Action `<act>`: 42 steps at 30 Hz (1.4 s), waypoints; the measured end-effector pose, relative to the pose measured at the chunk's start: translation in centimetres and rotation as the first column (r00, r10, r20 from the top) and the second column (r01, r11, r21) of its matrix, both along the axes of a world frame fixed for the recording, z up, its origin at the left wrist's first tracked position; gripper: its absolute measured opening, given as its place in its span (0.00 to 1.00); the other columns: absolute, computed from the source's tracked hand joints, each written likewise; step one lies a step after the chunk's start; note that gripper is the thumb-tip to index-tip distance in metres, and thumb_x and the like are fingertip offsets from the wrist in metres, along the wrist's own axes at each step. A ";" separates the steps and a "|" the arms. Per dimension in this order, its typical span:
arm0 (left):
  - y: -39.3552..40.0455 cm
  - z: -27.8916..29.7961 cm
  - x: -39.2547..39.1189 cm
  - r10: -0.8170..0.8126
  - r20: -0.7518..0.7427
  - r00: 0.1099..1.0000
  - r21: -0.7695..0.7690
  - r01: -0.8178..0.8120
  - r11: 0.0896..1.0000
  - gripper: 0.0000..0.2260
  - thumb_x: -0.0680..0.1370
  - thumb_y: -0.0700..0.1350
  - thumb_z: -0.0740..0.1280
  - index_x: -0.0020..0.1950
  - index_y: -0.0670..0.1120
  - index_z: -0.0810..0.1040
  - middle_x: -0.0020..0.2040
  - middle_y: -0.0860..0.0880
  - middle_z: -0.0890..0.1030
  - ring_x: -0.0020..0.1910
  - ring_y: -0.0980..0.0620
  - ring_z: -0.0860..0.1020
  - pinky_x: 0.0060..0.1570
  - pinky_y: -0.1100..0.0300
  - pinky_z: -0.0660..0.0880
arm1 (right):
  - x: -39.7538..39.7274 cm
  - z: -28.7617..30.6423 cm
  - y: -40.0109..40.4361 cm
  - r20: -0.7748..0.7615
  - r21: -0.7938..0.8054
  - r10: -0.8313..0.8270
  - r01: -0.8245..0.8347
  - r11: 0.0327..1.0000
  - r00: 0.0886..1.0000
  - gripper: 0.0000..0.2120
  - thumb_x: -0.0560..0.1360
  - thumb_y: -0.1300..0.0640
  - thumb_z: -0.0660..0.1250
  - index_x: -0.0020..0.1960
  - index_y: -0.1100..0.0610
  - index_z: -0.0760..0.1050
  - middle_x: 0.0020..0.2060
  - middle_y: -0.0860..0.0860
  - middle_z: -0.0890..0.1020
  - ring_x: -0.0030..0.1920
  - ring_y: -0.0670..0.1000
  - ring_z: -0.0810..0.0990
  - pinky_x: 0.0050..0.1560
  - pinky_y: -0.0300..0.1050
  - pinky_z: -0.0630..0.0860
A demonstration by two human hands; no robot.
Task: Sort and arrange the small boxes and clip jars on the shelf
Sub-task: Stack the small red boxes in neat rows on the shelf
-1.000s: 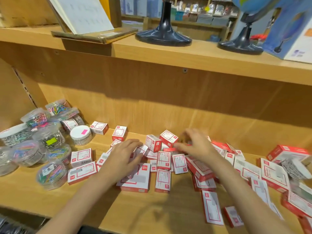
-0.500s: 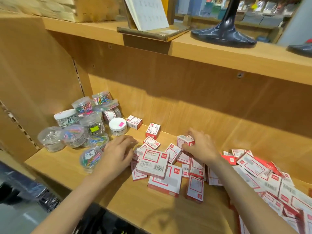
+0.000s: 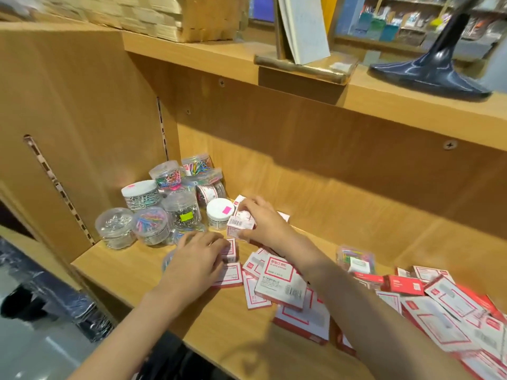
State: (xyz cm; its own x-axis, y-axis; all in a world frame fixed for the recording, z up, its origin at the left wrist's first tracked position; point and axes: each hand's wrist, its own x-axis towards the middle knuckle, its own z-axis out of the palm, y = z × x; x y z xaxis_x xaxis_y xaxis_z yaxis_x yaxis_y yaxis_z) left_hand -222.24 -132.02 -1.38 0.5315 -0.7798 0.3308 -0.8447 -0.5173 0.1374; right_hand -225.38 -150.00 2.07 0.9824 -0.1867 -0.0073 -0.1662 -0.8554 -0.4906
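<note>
Several clear clip jars (image 3: pixel 153 207) stand clustered in the shelf's back left corner, beside a white-lidded jar (image 3: pixel 219 215) with a pink sticker. My right hand (image 3: pixel 263 223) grips a small red-and-white box (image 3: pixel 240 226) just right of that jar, lifted slightly above the shelf. My left hand (image 3: pixel 197 259) rests palm down over small boxes (image 3: pixel 229 272) lying flat, its fingers spread. A larger white box (image 3: pixel 279 281) lies on a loose pile in the middle. Many more red-and-white boxes (image 3: pixel 444 319) are heaped at the right.
The wooden shelf board (image 3: pixel 153 272) has bare wood along its front left. A small clear box of coloured clips (image 3: pixel 356 259) sits behind my right forearm. The upper shelf (image 3: pixel 384 97) carries a dark stand base (image 3: pixel 430 75) and a book holder (image 3: pixel 304 67).
The view has swung left and closer. My right hand moved left toward the jars and picked up a small box. My left hand shifted onto the flat boxes near the jars.
</note>
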 end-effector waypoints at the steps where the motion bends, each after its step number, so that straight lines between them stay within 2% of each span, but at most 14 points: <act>1: 0.1 0.0 0.1 -0.002 0.014 1.000 -0.012 0.003 1.000 0.10 0.68 0.46 0.63 0.45 0.50 0.81 0.43 0.54 0.81 0.41 0.52 0.80 0.46 0.53 0.76 | -0.3 0.0 -0.4 0.017 0.012 -0.025 0.025 1.000 1.000 0.25 0.69 0.53 0.72 0.63 0.54 0.68 0.65 0.51 0.66 0.65 0.52 0.65 0.65 0.48 0.64; 3: 0.1 -0.1 0.3 -0.006 0.017 1.000 -0.036 0.006 0.999 0.09 0.65 0.44 0.71 0.45 0.50 0.82 0.43 0.54 0.81 0.41 0.52 0.80 0.46 0.52 0.76 | -1.6 0.3 -1.5 0.033 -0.010 -0.125 0.126 0.992 0.992 0.19 0.73 0.51 0.68 0.62 0.53 0.70 0.59 0.50 0.69 0.62 0.49 0.66 0.62 0.46 0.65; 6: 0.1 -0.3 0.5 -0.019 -0.001 1.000 -0.052 0.019 0.998 0.11 0.64 0.42 0.75 0.45 0.50 0.82 0.44 0.53 0.81 0.42 0.51 0.80 0.46 0.52 0.76 | -3.4 0.3 -3.6 0.011 -0.051 -0.277 0.277 0.960 0.961 0.05 0.77 0.58 0.61 0.52 0.55 0.74 0.50 0.50 0.71 0.56 0.52 0.71 0.54 0.42 0.67; 9: 0.2 -0.3 0.5 -0.022 -0.022 1.000 -0.042 0.021 0.999 0.11 0.65 0.42 0.75 0.46 0.50 0.82 0.45 0.53 0.81 0.43 0.51 0.80 0.48 0.51 0.75 | -3.4 -0.1 -3.5 -0.097 0.058 -0.330 0.336 0.940 0.939 0.09 0.77 0.63 0.59 0.52 0.57 0.77 0.53 0.49 0.73 0.49 0.50 0.76 0.46 0.43 0.74; 13: 0.2 -0.5 0.7 -0.024 0.014 1.000 0.000 0.024 1.000 0.10 0.68 0.45 0.68 0.48 0.52 0.82 0.48 0.53 0.81 0.46 0.52 0.79 0.54 0.56 0.66 | -2.8 0.2 -2.6 -0.086 0.213 -0.316 0.328 0.920 0.945 0.13 0.76 0.65 0.58 0.56 0.56 0.77 0.54 0.51 0.76 0.40 0.46 0.76 0.38 0.38 0.73; 18: 0.9 -1.0 0.3 -0.017 -0.026 1.000 -0.087 0.015 0.996 0.14 0.71 0.48 0.59 0.53 0.50 0.79 0.55 0.51 0.79 0.54 0.51 0.74 0.57 0.54 0.67 | -6.0 2.1 -2.9 -0.095 0.293 -0.223 0.241 0.925 0.970 0.07 0.76 0.57 0.64 0.54 0.52 0.76 0.52 0.51 0.81 0.51 0.53 0.80 0.54 0.49 0.75; 22: 2.1 -1.1 -0.3 -0.033 -0.023 0.999 -0.216 0.028 0.976 0.16 0.74 0.49 0.56 0.52 0.47 0.80 0.53 0.50 0.79 0.54 0.53 0.69 0.57 0.58 0.59 | -8.3 3.4 -2.0 -0.255 0.183 -0.063 0.112 0.977 0.965 0.17 0.70 0.48 0.71 0.57 0.51 0.75 0.54 0.47 0.79 0.54 0.49 0.78 0.55 0.45 0.75; 25: 2.3 -0.9 -0.9 -0.066 -0.015 0.998 -0.228 0.061 0.972 0.15 0.74 0.49 0.56 0.53 0.48 0.80 0.53 0.51 0.78 0.54 0.53 0.70 0.57 0.57 0.59 | -9.0 3.9 -1.1 -0.421 0.000 0.036 -0.040 0.999 0.906 0.31 0.68 0.43 0.72 0.66 0.49 0.66 0.60 0.46 0.72 0.60 0.47 0.71 0.56 0.40 0.69; 27: 2.0 -0.7 -1.4 -0.089 -0.005 0.996 -0.224 0.086 0.971 0.15 0.75 0.50 0.57 0.53 0.48 0.79 0.52 0.51 0.78 0.53 0.53 0.70 0.56 0.57 0.60 | -9.6 3.4 -0.5 -0.456 -0.131 0.018 -0.087 0.987 0.890 0.38 0.67 0.42 0.72 0.71 0.48 0.59 0.62 0.47 0.70 0.62 0.50 0.68 0.62 0.45 0.65; 29: 1.7 -0.9 -1.8 -0.116 -0.008 0.993 -0.206 0.112 0.972 0.14 0.75 0.51 0.57 0.53 0.49 0.79 0.51 0.53 0.78 0.53 0.53 0.70 0.56 0.57 0.60 | -10.7 2.9 0.0 -0.401 -0.234 -0.013 -0.089 0.968 0.916 0.40 0.67 0.41 0.70 0.72 0.48 0.55 0.64 0.49 0.69 0.64 0.53 0.65 0.67 0.50 0.59; 32: 1.5 -1.4 -2.4 -0.121 -0.001 0.993 -0.124 0.120 0.985 0.14 0.74 0.53 0.58 0.52 0.51 0.79 0.51 0.55 0.79 0.53 0.52 0.72 0.59 0.55 0.60 | -12.4 2.2 0.4 -0.253 -0.284 -0.060 -0.015 0.959 0.966 0.40 0.68 0.41 0.68 0.73 0.50 0.53 0.65 0.49 0.67 0.66 0.52 0.61 0.67 0.47 0.54; 36: 0.1 -0.7 -3.5 -0.160 -0.026 0.987 -0.137 0.155 0.978 0.17 0.73 0.55 0.59 0.56 0.50 0.78 0.51 0.54 0.79 0.54 0.54 0.70 0.59 0.55 0.59 | -14.4 2.8 -1.1 -0.054 -0.246 -0.193 0.174 0.954 0.980 0.40 0.64 0.40 0.69 0.70 0.51 0.56 0.62 0.50 0.71 0.62 0.52 0.66 0.61 0.45 0.62; 39: -1.9 0.2 -4.6 -0.207 -0.126 0.970 -0.072 0.199 0.977 0.28 0.71 0.63 0.54 0.64 0.50 0.74 0.62 0.50 0.76 0.61 0.51 0.69 0.61 0.56 0.59 | -16.5 4.4 -3.9 0.005 -0.166 -0.317 0.313 0.935 0.949 0.35 0.66 0.43 0.71 0.67 0.53 0.59 0.58 0.49 0.71 0.59 0.53 0.68 0.55 0.47 0.66; 42: -2.6 0.1 -5.3 -0.192 -0.219 0.957 0.119 0.221 0.968 0.40 0.64 0.70 0.45 0.70 0.51 0.64 0.72 0.49 0.64 0.69 0.47 0.62 0.67 0.52 0.57 | -19.3 4.3 -6.7 -0.040 -0.247 -0.415 0.394 0.886 0.909 0.35 0.64 0.45 0.70 0.66 0.53 0.61 0.61 0.53 0.72 0.60 0.57 0.69 0.56 0.47 0.67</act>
